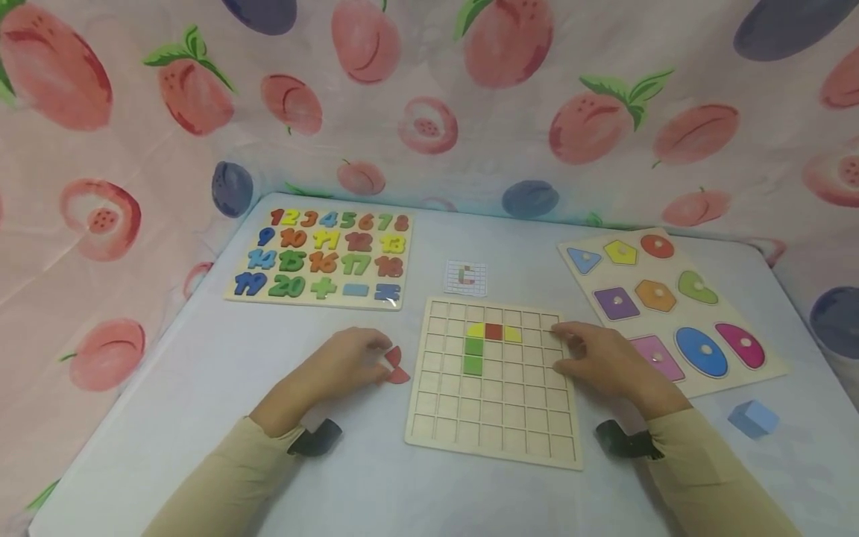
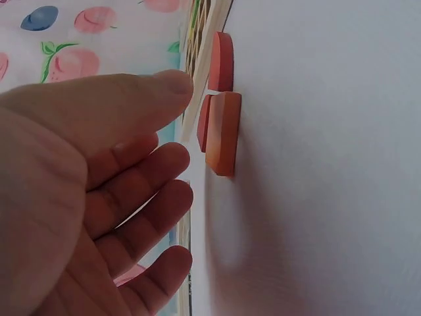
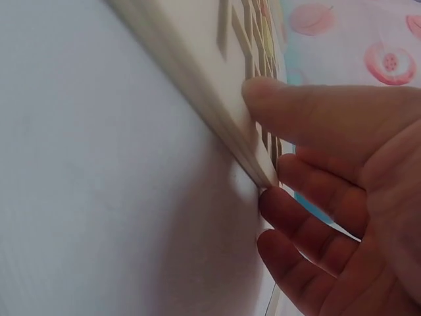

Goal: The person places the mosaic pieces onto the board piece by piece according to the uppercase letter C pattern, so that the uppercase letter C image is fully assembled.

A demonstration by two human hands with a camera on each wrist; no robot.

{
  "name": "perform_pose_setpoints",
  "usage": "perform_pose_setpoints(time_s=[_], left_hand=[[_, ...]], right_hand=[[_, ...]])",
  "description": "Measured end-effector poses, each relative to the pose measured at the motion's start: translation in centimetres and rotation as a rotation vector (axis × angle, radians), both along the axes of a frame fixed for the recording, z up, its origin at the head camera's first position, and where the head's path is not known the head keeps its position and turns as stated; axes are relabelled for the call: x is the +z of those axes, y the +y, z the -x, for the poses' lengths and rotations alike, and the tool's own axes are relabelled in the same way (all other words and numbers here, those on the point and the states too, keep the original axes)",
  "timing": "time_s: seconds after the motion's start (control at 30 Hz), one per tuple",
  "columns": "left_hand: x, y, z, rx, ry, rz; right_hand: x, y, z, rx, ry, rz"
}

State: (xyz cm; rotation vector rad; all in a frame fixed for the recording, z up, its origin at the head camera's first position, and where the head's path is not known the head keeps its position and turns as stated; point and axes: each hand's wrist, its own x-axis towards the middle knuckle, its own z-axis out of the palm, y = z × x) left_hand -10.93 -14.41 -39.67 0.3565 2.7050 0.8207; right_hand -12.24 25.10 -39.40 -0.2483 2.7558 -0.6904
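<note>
A wooden grid board [image 1: 493,403] lies in the middle of the pale blue table. Near its top it holds two yellow quarter-round pieces, a red square [image 1: 493,331] and two green squares [image 1: 473,356]. My left hand [image 1: 376,354] rests on the table just left of the board, fingers relaxed, beside two red pieces [image 1: 396,365]. In the left wrist view those red pieces [image 2: 222,131] lie just past my left hand [image 2: 177,125], which holds nothing. My right hand [image 1: 567,347] rests on the board's right edge. Its thumb [image 3: 296,112] lies on the board's edge [image 3: 217,118] and its fingers lie alongside.
A number puzzle [image 1: 318,257] sits at the back left and a shape puzzle with pegs [image 1: 671,306] on the right. A small pattern card [image 1: 466,277] lies behind the grid board. A light blue block [image 1: 753,418] lies at the right. Fruit-print cloth surrounds the table.
</note>
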Motion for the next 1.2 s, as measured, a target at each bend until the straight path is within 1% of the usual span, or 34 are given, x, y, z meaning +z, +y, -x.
perform_pose_setpoints(time_s=[0.17,0.33,0.53,0.73,1.03,1.2], left_hand=[[-0.1,-0.1,0.0,-0.014,0.009,-0.003],[-0.3,0.0,0.2,-0.019,-0.001,0.002],[0.0,0.4,0.4,-0.004,-0.024,0.027],[0.2,0.6,0.7,-0.009,-0.039,0.040],[-0.3,0.9,1.3,-0.026,-0.036,0.039],[-0.4,1.2,1.7,-0.020,-0.055,0.051]], right_hand=[[0.0,-0.1,0.1,-0.002,0.000,-0.003],[0.0,-0.2,0.3,-0.004,-0.005,-0.012],[0.1,-0.4,0.5,0.004,0.005,0.010],[-0.1,-0.6,0.6,0.008,-0.004,0.019],[0.1,-0.4,0.6,0.000,-0.036,0.025],[0.1,-0.5,0.6,0.004,-0.036,0.029]])
